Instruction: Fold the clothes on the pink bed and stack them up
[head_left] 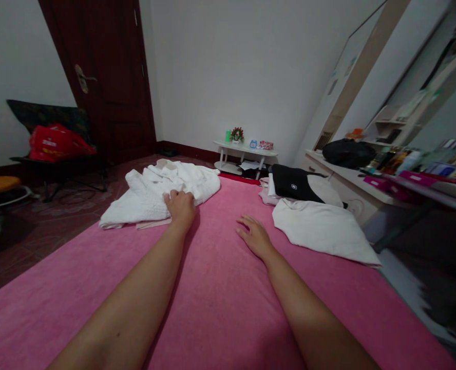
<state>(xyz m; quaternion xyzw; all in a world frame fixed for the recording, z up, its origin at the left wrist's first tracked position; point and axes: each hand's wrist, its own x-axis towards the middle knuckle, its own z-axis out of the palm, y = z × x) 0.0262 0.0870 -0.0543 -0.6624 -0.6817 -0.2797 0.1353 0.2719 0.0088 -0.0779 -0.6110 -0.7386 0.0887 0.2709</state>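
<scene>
My left hand (180,206) reaches forward over the pink bed cover (212,298) and its closed fingers grip the near edge of a crumpled white bathrobe (162,192). My right hand (254,235) lies flat on the pink cover with fingers stretched out, holding nothing. A white folded garment (322,231) lies just right of that hand. Behind it sits a black garment (292,184) on another pale cloth.
A dark wooden door (108,72) stands at the back left. A chair with a red bag (56,142) is beside it. A small white table (245,151) stands past the bed's far end. A cluttered dresser (370,177) with a mirror runs along the right.
</scene>
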